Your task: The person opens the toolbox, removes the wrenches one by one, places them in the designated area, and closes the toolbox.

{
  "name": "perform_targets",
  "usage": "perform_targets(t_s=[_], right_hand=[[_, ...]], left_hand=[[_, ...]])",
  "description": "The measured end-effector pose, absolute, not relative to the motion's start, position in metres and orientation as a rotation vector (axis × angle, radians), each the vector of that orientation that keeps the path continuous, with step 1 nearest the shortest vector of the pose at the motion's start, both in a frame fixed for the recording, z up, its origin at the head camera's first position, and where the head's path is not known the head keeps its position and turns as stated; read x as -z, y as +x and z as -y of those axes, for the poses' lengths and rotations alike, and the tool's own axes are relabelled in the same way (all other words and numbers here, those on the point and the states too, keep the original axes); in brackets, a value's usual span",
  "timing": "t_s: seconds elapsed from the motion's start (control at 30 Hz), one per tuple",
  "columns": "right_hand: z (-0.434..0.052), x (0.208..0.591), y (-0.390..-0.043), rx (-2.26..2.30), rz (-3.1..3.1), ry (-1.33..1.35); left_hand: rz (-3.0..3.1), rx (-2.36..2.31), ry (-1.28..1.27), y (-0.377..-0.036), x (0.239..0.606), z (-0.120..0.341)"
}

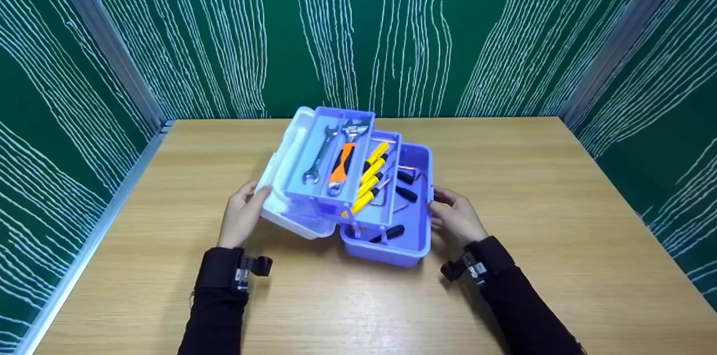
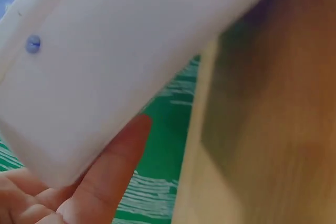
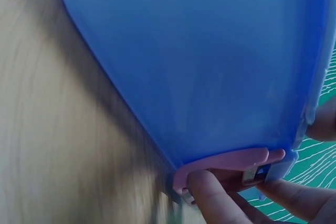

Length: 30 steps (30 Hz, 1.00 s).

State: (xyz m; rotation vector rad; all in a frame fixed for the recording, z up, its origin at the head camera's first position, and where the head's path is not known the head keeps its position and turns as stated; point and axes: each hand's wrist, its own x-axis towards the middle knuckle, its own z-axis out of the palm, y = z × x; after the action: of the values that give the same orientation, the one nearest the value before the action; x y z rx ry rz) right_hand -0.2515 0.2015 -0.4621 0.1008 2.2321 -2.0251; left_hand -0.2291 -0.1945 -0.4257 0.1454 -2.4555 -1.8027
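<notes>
A purple toolbox stands on the table with its pale lid swung out to the left and its stepped trays spread. My left hand grips the lid's outer edge, thumb on the near side. At the box's right wall, my right hand holds the side; the right wrist view has its fingers around a pink latch. In the upper tray lie an open-end wrench and an orange-handled adjustable wrench. Yellow-handled screwdrivers fill the lower tray, with black-handled tools in the bottom.
The wooden table runs up to a green wall with white wavy lines at the back. Similar panels rise on both sides, joined by grey metal posts. Each wrist wears a black camera strap.
</notes>
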Motion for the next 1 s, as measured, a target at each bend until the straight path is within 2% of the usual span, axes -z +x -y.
perform_targets(t_s=[0.3,0.57,1.0], right_hand=[[-0.203,0.459,-0.251,1.936,-2.327,0.091],[-0.200,0.460,-0.250,1.988,-2.265,0.065],[-0.200,0.459,-0.251,1.828,-2.428,0.008]], left_hand=[[2.695,1.479,0.161,-0.230,0.442,0.201],[2.772,1.416,0.154,-0.230,0.456,0.202],[2.797,1.374,0.165,-0.229,0.464,0.203]])
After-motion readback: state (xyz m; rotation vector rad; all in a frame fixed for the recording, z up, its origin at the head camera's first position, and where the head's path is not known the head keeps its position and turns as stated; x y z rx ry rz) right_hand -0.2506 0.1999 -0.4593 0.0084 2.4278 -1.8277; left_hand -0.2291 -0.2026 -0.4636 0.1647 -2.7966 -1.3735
